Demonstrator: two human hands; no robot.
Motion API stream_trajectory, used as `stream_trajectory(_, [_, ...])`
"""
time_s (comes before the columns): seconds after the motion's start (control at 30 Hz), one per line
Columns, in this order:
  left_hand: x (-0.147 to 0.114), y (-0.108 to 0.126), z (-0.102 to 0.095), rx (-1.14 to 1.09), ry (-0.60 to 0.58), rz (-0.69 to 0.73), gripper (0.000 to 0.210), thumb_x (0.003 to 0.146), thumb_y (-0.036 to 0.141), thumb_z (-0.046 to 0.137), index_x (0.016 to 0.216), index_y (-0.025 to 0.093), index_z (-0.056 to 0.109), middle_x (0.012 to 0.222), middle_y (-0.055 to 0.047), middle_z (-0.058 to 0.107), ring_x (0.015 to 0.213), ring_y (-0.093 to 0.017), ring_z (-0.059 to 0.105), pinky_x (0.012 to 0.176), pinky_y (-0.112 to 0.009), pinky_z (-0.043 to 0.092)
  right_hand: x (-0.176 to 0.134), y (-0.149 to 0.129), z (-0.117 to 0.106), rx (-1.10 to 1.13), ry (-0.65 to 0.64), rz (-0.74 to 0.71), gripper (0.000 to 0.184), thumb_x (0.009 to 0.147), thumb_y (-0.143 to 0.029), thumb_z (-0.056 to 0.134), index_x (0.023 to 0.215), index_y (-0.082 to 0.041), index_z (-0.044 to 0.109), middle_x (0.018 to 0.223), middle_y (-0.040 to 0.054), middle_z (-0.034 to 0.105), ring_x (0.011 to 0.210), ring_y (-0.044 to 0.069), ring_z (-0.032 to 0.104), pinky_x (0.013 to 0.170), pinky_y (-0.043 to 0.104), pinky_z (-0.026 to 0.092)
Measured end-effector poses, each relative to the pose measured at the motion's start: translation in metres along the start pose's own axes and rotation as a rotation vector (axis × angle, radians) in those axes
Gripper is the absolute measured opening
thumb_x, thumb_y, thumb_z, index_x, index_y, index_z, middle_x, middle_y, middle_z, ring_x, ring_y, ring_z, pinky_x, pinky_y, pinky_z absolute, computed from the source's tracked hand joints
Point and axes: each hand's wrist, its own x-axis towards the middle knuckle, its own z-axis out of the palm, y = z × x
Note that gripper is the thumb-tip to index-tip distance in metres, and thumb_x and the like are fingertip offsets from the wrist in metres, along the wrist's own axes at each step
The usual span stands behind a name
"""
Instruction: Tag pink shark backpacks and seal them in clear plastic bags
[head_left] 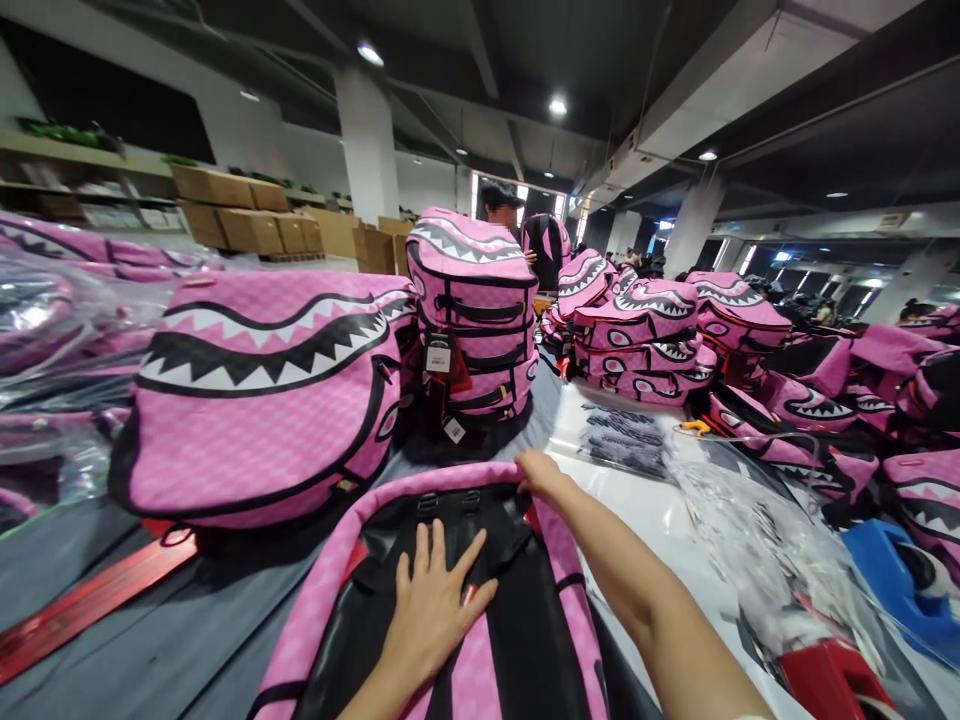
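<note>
A pink and black backpack lies in front of me with its black strap side up. My left hand rests flat on it, fingers spread, over the black panel below two small buckles. My right hand is at the top right corner, its fingers curled round the pink edge of the backpack. Just beyond lies a large pink backpack with a toothed-mouth print. Beside that is an upright stack of pink backpacks with a white hang tag.
More pink backpacks are piled at the right. Bundled dark cords and clear plastic bags lie on the white table. Blue and red tape dispensers stand at the right. A person is behind the stack. Cardboard boxes are at the back.
</note>
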Motion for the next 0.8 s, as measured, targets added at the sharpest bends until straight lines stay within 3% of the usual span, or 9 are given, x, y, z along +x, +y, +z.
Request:
stream_trajectory(0.1, [0.007, -0.005, 0.012, 0.004, 0.004, 0.053, 0.063, 0.089, 0.062, 0.057, 0.147, 0.041, 0.046, 0.166, -0.021, 0.030, 0.154, -0.048, 0.010, 0.117, -0.068, 0.022, 0.028, 0.003, 0.007, -0.032, -0.102, -0.005, 0.037, 0.065, -0.020, 0.093, 0.098, -0.023, 0.075, 0.102, 0.0065, 0.076, 0.098, 0.030, 0.073, 0.081, 0.035, 0.057])
stream_trajectory(0.23, [0.012, -0.005, 0.024, 0.020, 0.155, 0.031, 0.059, 0.090, 0.054, 0.058, 0.146, 0.040, 0.049, 0.164, -0.019, 0.035, 0.154, -0.046, 0.017, 0.117, -0.066, 0.024, 0.044, -0.009, 0.006, -0.088, -0.157, -0.016, 0.024, 0.082, -0.032, 0.083, 0.098, -0.018, 0.074, 0.104, 0.0087, 0.076, 0.102, 0.028, 0.072, 0.089, 0.044, 0.058])
stream_trajectory(0.37, [0.010, 0.001, 0.022, -0.028, 0.179, 0.039, 0.057, 0.088, 0.047, 0.062, 0.144, 0.038, 0.054, 0.164, -0.015, 0.038, 0.154, -0.046, 0.020, 0.117, -0.067, 0.026, 0.051, -0.063, 0.000, -0.084, -0.132, -0.139, 0.032, 0.083, -0.031, 0.080, 0.111, -0.017, 0.072, 0.117, 0.0146, 0.073, 0.109, 0.030, 0.070, 0.093, 0.046, 0.057])
stream_trajectory(0.5, [0.007, -0.004, 0.027, -0.090, 0.199, 0.039, 0.055, 0.086, 0.046, 0.066, 0.140, 0.036, 0.060, 0.162, -0.015, 0.041, 0.153, -0.048, 0.022, 0.116, -0.070, 0.025, 0.067, -0.140, 0.008, -0.024, -0.072, -0.330, 0.039, 0.084, -0.042, 0.079, 0.119, -0.029, 0.068, 0.134, 0.0073, 0.066, 0.122, 0.027, 0.065, 0.097, 0.037, 0.054])
stream_trajectory(0.57, [0.007, -0.014, 0.041, -0.121, 0.274, 0.083, 0.055, 0.088, 0.046, 0.064, 0.141, 0.034, 0.059, 0.163, -0.013, 0.040, 0.153, -0.047, 0.023, 0.116, -0.070, 0.028, 0.078, -0.165, 0.015, -0.010, -0.079, -0.361, 0.034, 0.080, -0.042, 0.083, 0.108, -0.029, 0.070, 0.125, 0.0042, 0.070, 0.118, 0.026, 0.068, 0.092, 0.034, 0.055])
stream_trajectory(0.67, [0.017, -0.030, 0.065, -0.143, 0.352, 0.231, 0.064, 0.090, 0.048, 0.061, 0.152, 0.036, 0.045, 0.164, -0.010, 0.038, 0.152, -0.046, 0.027, 0.116, -0.071, 0.030, 0.095, -0.178, 0.025, 0.001, -0.106, -0.352, 0.036, 0.064, -0.030, 0.093, 0.093, -0.028, 0.071, 0.105, 0.0006, 0.076, 0.105, 0.026, 0.073, 0.081, 0.029, 0.057])
stream_trajectory(0.73, [0.031, -0.034, 0.071, -0.159, 0.294, 0.273, 0.073, 0.085, 0.047, 0.067, 0.153, 0.040, 0.041, 0.162, -0.010, 0.041, 0.149, -0.047, 0.033, 0.116, -0.073, 0.030, 0.102, -0.176, 0.028, 0.014, -0.097, -0.331, 0.042, 0.059, -0.025, 0.095, 0.093, -0.028, 0.071, 0.100, -0.0006, 0.077, 0.101, 0.026, 0.074, 0.078, 0.028, 0.057])
stream_trajectory(0.8, [0.043, -0.031, 0.064, -0.177, 0.192, 0.251, 0.077, 0.080, 0.042, 0.072, 0.151, 0.043, 0.042, 0.161, -0.007, 0.043, 0.147, -0.046, 0.038, 0.117, -0.073, 0.029, 0.102, -0.173, 0.027, 0.033, -0.058, -0.310, 0.044, 0.061, -0.025, 0.093, 0.099, -0.029, 0.071, 0.102, 0.0000, 0.076, 0.101, 0.026, 0.073, 0.079, 0.030, 0.057])
